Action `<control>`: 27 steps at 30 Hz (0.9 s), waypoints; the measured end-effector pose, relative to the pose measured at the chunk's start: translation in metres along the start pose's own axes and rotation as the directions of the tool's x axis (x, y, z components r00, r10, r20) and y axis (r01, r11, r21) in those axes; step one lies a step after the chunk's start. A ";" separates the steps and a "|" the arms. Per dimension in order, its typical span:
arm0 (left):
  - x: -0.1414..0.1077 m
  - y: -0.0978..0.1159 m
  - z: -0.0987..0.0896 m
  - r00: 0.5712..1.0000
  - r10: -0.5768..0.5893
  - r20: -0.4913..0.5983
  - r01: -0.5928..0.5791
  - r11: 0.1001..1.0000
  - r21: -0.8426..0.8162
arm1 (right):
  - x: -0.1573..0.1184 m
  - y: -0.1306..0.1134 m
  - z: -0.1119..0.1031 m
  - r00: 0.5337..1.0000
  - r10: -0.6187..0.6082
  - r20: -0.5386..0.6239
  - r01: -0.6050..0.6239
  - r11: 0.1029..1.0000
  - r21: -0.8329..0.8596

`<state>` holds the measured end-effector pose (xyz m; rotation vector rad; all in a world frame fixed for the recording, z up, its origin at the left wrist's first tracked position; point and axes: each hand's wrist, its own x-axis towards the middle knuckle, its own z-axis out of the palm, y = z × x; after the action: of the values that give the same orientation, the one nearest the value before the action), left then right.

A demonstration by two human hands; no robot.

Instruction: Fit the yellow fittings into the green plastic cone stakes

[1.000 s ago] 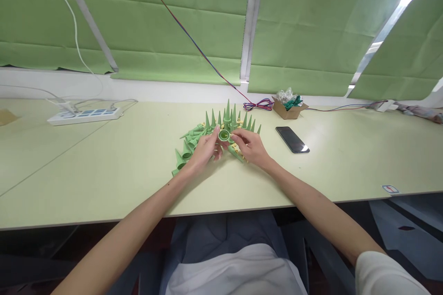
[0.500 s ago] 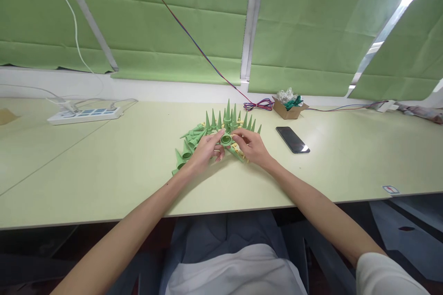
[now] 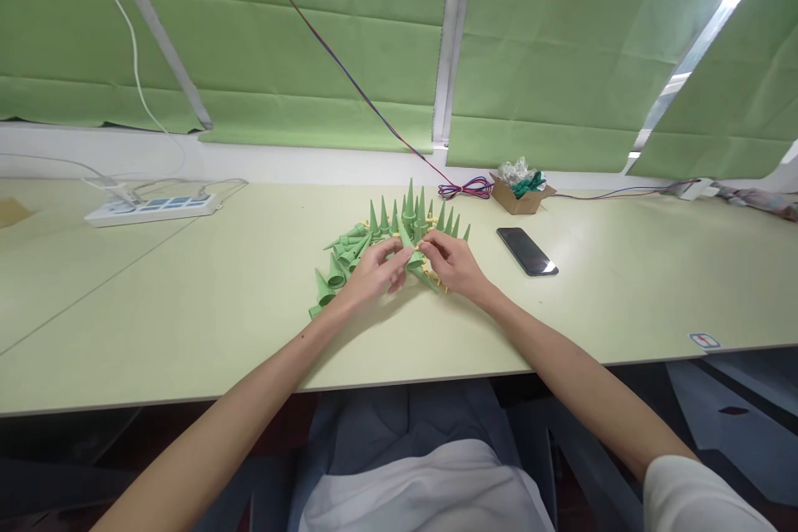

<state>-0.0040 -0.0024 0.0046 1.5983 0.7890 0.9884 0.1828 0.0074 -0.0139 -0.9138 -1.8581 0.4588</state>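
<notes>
My left hand (image 3: pixel 377 270) is closed around a green plastic cone-shaped spike (image 3: pixel 406 239), its pointed end up and tilted away from me, its wide collar low near my thumb. My right hand (image 3: pixel 454 263) pinches at the side of the same spike, where a small yellow plastic piece (image 3: pixel 419 248) shows at the fingertips; it is partly hidden. Behind my hands several green spikes (image 3: pixel 385 220) stand upright in a cluster. More spikes (image 3: pixel 325 289) lie on their sides by my left wrist. Loose yellow pieces (image 3: pixel 436 276) are scattered under my right hand.
A black phone (image 3: pixel 527 252) lies on the pale table (image 3: pixel 187 332) to the right. Behind it are a small cardboard box (image 3: pixel 516 198) with plastic wrap and green material, and a coiled red-blue cable (image 3: pixel 467 188). At the back left sits a white power strip (image 3: pixel 155 209).
The spike in my left hand has turned: its open round end faced me before, and now its side and raised point show. My right hand has stayed nearly in place.
</notes>
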 end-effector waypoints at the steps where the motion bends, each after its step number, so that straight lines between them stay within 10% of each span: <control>1: 0.000 0.000 0.000 1.000 0.026 -0.006 -0.026 0.999 0.034 | 0.000 0.000 0.000 1.000 0.005 0.005 -0.005 1.000 -0.011; 27: 0.004 -0.014 0.004 0.946 0.300 -0.122 -0.204 0.845 0.494 | 0.003 0.001 0.008 0.991 0.109 0.083 -0.109 0.994 -0.007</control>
<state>0.0011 0.0031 -0.0083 2.0958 1.0323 1.2196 0.1756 0.0110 -0.0163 -1.0153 -1.8903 0.5693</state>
